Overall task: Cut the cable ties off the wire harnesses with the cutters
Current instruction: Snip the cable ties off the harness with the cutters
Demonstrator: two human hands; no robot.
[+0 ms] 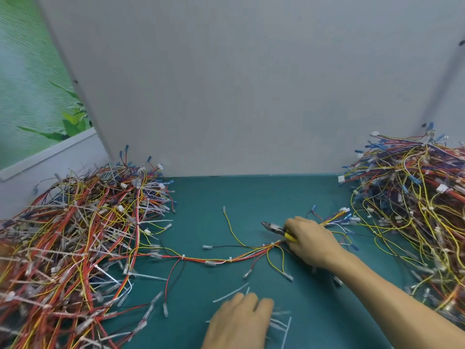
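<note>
Grey partition boards (239, 84) wall off the back and both sides of a teal-topped table (251, 197), and past the left board a green leafy poster (30, 84) shows. Two heaps crowd the working space: a left pile (70, 235) of red, yellow and white wire harnesses bristling with long white tie tails, and a right pile (415, 197) of yellow, blue and red ones that climbs against the right board. Between them a single harness (219, 259) lies stretched across the table, its left end running into the left pile and its right end passing under the person's right hand (312, 243). Small white cable ties (183, 256) clasp it along its length, and loose branch wires with clear terminals splay off above and below it. The right hand's fingers are curled around the yellow handles of the cutters (274, 227), whose dark nose points left, just above the harness; whether the blades are apart I cannot tell. The right forearm reaches in over the edge of the right pile. Near the front edge the left hand (239, 321), blurred, lies palm down with fingers fairly straight and holding nothing, resting among loose tie offcuts (230, 293) scattered on the table.
</note>
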